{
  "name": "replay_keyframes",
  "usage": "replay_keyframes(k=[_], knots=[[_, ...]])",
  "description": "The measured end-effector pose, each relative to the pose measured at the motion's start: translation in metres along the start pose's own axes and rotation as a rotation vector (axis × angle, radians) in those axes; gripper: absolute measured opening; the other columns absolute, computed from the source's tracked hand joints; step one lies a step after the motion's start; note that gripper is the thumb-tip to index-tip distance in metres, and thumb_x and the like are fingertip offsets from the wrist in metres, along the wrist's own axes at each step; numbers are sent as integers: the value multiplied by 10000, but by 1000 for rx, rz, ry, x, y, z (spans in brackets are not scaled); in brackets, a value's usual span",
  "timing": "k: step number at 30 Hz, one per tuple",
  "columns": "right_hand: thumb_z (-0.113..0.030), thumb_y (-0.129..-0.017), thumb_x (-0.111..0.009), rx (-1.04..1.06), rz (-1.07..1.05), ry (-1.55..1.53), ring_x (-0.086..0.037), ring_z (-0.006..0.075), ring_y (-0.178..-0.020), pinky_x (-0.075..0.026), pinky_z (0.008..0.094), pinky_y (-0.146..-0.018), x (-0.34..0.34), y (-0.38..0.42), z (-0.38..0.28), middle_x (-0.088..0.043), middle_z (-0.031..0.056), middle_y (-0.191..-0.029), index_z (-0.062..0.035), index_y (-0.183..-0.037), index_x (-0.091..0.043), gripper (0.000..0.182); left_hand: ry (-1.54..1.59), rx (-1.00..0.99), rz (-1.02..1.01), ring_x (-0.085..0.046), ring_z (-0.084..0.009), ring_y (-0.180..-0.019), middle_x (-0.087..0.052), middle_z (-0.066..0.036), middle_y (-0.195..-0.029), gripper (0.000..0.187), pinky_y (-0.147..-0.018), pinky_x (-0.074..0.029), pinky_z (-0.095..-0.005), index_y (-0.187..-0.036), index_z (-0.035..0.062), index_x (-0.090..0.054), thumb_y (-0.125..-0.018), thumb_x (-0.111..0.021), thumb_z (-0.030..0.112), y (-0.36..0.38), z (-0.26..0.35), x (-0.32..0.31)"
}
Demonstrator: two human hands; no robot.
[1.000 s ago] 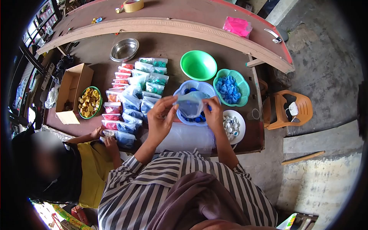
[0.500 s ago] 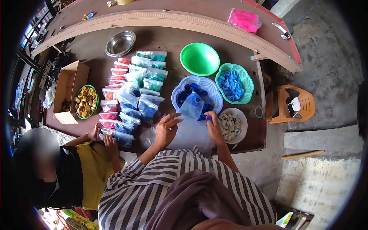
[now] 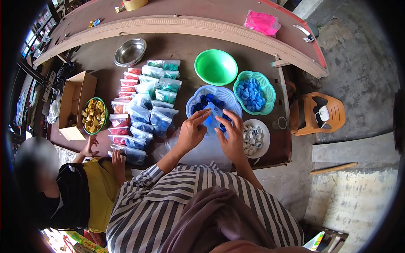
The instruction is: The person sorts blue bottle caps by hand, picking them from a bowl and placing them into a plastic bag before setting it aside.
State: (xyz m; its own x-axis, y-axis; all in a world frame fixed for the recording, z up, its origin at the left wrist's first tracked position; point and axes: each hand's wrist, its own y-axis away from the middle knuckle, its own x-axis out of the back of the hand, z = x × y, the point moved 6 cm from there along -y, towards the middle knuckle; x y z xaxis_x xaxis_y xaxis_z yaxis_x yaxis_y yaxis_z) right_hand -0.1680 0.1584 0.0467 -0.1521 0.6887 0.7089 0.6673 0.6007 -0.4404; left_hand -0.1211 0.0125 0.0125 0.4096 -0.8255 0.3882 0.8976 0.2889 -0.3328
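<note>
A clear plastic bag (image 3: 214, 113) with blue inside it stands upright between my two hands, in front of the bluish-white basket (image 3: 191, 98) of dark blue caps (image 3: 204, 102). My left hand (image 3: 193, 131) grips the bag's left edge between thumb and fingers. On the other side, my right hand (image 3: 230, 134) has curved, partly spread fingers, their tips against the bag's right side. Under my wrists lies more clear plastic (image 3: 200, 152). The bowl of white caps (image 3: 253, 138) is just right of my right hand.
Filled bags (image 3: 149, 116) lie in rows at left. Beyond the baskets are a green bowl (image 3: 215, 67), light blue caps (image 3: 251, 95) and a steel bowl (image 3: 130, 52). Gold caps (image 3: 93, 114) sit beside a cardboard box (image 3: 76, 97). A co-worker's hands (image 3: 90, 147) are at the table's left edge.
The blue cap my right hand held no longer shows in its fingers, and that hand has moved to the bag. The bag is more upright. The co-worker's one hand has lifted from the bags.
</note>
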Motion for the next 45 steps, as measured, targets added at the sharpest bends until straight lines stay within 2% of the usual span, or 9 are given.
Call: replay_keyframes(k=[2, 7, 11, 12, 17, 21, 24, 31, 45], knots=[[-82, -833, -698, 25, -44, -2, -450, 336, -1266, -347, 439, -1067, 8, 2, -5, -455, 126, -1379, -92, -1154, -646, 325, 44, -4, 6, -698, -275, -850, -628, -154, -1259, 485, -737, -546, -324, -1181, -2, -644, -719, -523, -90, 0, 2, 1], [-74, -829, -694, -17, -99, 89, -520, 341, -1205, -407, 432, -1007, -6, 14, 17, -520, 137, -1319, -70, -1072, -663, 246, 130, 47, -80, -692, -220, -832, -594, -155, -1291, 429, -706, -546, -285, -1205, 10, -636, -782, -593, -53, -5, 6, -4], [-22, -849, -660, -74, 8, -17, -674, 321, -905, -537, 389, -747, 13, -1, 25, -656, 138, -1069, 8, -949, -608, 117, 426, -40, -20, -661, -227, -981, -445, -153, -1433, 489, -724, -567, -269, -1304, 62, -587, -837, -728, 86, -5, 14, -3], [-10, -863, -647, -92, 55, -160, -673, 301, -908, -534, 373, -747, 26, -7, 15, -660, 137, -1056, 11, -950, -608, 98, 349, -93, -84, -559, -271, -1189, -358, -146, -1496, 778, -869, -553, -362, -1457, 127, -422, -784, -808, 175, -4, 11, 1], [-20, -913, -629, -49, 67, -466, -679, 199, -898, -534, 306, -723, 67, -18, -19, -672, 116, -1008, 19, -968, -612, 70, 491, 119, -165, -272, -333, -1429, -282, -152, -1549, 1202, -1130, -300, -482, -1564, 165, -86, -670, -889, 192, 17, -45, -1], [-55, -946, -620, -78, 185, -669, -688, 178, -867, -534, 252, -679, 92, -17, -41, -642, 83, -1007, 27, -993, -622, 94, 843, 207, -394, -325, -287, -1408, -351, -151, -1516, 1122, -1125, -314, -441, -1549, 99, -154, -691, -875, 134, 52, -59, -19], [-71, -948, -623, -209, 237, -649, -684, 166, -814, -554, 267, -666, 96, -12, -16, -657, 86, -952, 28, -1001, -626, 113, 1204, 349, -585, -495, -226, -1280, -539, -96, -1353, 763, -1081, -386, -397, -1451, 50, -375, -803, -777, 83, 82, -56, -36], [-162, -941, -655, -463, 355, -633, -686, 157, -790, -527, 255, -649, 93, 19, 57, -679, 64, -903, -3, -1000, -651, 170, 1560, 601, -413, -606, -207, -1141, -611, -78, -1254, 492, -1025, -466, -406, -1339, 37, -497, -914, -680, 201, 107, -78, -54], [-203, -959, -626, -741, 40, -636, -652, 133, -905, -489, 263, -748, 53, 104, 136, -685, 46, -1013, -30, -1100, -668, 227, 1158, 771, -136, -645, -222, -1082, -661, -102, -1174, 319, -992, -492, -364, -1223, 9, -591, -940, -642, 147, 138, -116, -57]])
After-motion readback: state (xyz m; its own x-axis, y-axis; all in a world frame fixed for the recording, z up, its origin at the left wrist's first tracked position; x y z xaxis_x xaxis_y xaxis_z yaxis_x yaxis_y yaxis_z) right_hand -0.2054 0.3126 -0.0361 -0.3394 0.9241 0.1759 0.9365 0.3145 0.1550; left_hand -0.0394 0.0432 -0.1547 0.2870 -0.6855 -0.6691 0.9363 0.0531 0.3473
